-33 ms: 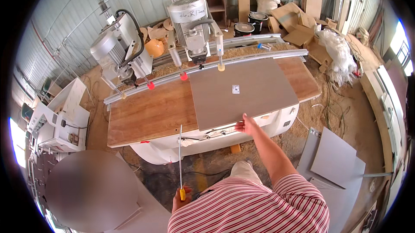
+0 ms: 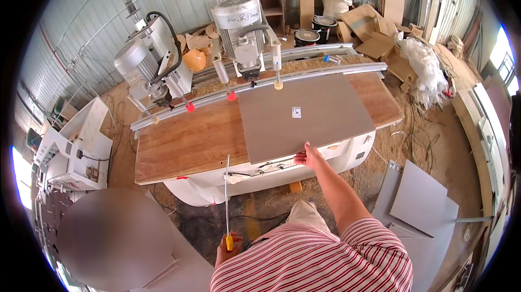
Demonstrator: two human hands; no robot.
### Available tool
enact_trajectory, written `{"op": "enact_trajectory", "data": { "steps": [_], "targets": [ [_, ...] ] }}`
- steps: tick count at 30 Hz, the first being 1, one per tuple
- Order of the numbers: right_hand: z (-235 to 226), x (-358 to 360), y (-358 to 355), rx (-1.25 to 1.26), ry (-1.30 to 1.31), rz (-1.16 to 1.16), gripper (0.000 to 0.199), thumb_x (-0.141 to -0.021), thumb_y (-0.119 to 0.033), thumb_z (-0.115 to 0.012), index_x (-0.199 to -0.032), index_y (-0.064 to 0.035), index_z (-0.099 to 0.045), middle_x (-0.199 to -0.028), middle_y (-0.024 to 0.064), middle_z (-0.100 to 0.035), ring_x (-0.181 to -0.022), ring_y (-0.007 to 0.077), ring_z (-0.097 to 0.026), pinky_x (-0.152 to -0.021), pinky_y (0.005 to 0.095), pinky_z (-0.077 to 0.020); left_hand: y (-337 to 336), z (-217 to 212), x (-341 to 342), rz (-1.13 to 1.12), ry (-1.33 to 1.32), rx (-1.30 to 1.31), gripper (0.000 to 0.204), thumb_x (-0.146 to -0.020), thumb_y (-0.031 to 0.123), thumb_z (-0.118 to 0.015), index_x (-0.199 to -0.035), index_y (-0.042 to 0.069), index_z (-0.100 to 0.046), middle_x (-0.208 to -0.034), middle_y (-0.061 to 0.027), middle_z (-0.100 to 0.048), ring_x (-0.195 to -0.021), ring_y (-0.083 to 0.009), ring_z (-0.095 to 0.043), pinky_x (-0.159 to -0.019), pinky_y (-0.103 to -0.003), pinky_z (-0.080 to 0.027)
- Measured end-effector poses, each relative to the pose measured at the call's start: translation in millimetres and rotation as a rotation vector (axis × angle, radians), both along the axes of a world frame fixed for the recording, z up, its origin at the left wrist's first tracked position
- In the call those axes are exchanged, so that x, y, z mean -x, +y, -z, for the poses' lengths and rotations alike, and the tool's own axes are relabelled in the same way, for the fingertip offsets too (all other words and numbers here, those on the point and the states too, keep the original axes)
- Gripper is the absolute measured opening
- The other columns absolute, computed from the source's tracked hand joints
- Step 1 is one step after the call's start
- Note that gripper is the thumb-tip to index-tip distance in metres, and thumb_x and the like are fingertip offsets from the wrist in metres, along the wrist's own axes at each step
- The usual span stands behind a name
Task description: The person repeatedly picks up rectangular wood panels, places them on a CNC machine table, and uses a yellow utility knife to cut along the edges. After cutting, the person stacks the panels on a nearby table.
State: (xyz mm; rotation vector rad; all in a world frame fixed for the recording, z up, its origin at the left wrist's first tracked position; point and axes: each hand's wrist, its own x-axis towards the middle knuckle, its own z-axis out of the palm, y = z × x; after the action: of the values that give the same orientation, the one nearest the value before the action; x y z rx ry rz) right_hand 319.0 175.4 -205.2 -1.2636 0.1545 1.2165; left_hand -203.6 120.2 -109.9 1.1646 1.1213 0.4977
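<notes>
A flat brown-grey board (image 2: 331, 102) with a small white printed label (image 2: 296, 112) lies on the wooden bed (image 2: 184, 143) of a drilling machine. My right hand (image 2: 310, 157) grips its front edge, with the thumb on top and the other fingers lower, beside the edge. In my left hand (image 2: 222, 249), low in front of my body, is a tool with a yellow handle (image 2: 229, 244) and a long thin metal shaft (image 2: 227, 197). The shaft points away from me, its tip near the bed's front edge. Its exact kind does not show.
Two motor drill heads (image 2: 239, 26) stand behind the bed, with red-tipped rods (image 2: 232, 95) reaching down toward it. Grey panels (image 2: 420, 197) are stacked at my right, others at lower left, partly blurred. Cardboard (image 2: 377, 45), black buckets (image 2: 306, 37) and plastic wrap (image 2: 423, 69) lie behind.
</notes>
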Motion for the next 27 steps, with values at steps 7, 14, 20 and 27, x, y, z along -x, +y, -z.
{"op": "enact_trajectory", "data": {
  "steps": [7,14,20,27],
  "targets": [
    [-7.7,6.3,4.8,0.100,-0.089,-0.012,0.053,-0.102,-0.048,-0.037,-0.116,0.0021,-0.045,-0.102,0.0203,-0.061,-0.087,0.0339,-0.067,-0.077,0.0480,-0.0593,16.0,-70.6,-32.6,0.061,-0.051,0.171,0.045,-0.086,0.001,-0.065,-0.130,0.005,-0.052,-0.079,-0.0051,-0.062,-0.068,-0.0136,-0.059,-0.066,-0.028,-0.050],
    [-10.0,5.6,4.8,0.109,-0.068,-0.017,0.046,-0.102,-0.047,-0.040,-0.113,-0.0020,-0.045,-0.100,0.0187,-0.061,-0.085,0.0331,-0.068,-0.077,0.0477,-0.0595,22.1,-81.7,-43.6,0.097,-0.004,0.102,0.044,-0.085,-0.001,-0.061,-0.128,0.003,-0.053,-0.074,-0.0049,-0.059,-0.063,-0.0129,-0.057,-0.060,-0.028,-0.047],
    [-6.2,-0.2,1.3,0.121,-0.044,-0.036,0.047,-0.101,-0.050,-0.041,-0.113,-0.0044,-0.045,-0.098,0.0180,-0.061,-0.083,0.0316,-0.067,-0.075,0.0469,-0.0595,18.6,-88.1,-54.3,0.050,-0.025,0.114,0.043,-0.085,0.001,-0.062,-0.127,0.003,-0.054,-0.074,-0.0040,-0.058,-0.060,-0.0115,-0.054,-0.056,-0.026,-0.044],
    [-0.7,-8.6,-12.7,0.101,-0.040,-0.115,0.044,-0.098,-0.051,-0.049,-0.107,-0.0078,-0.049,-0.100,0.0159,-0.063,-0.081,0.0292,-0.066,-0.071,0.0438,-0.0584,13.1,-88.0,-77.4,0.036,0.002,0.094,0.044,-0.084,0.000,-0.062,-0.127,0.004,-0.055,-0.070,-0.0017,-0.056,-0.058,-0.0097,-0.052,-0.054,-0.025,-0.043]
  ]
}}
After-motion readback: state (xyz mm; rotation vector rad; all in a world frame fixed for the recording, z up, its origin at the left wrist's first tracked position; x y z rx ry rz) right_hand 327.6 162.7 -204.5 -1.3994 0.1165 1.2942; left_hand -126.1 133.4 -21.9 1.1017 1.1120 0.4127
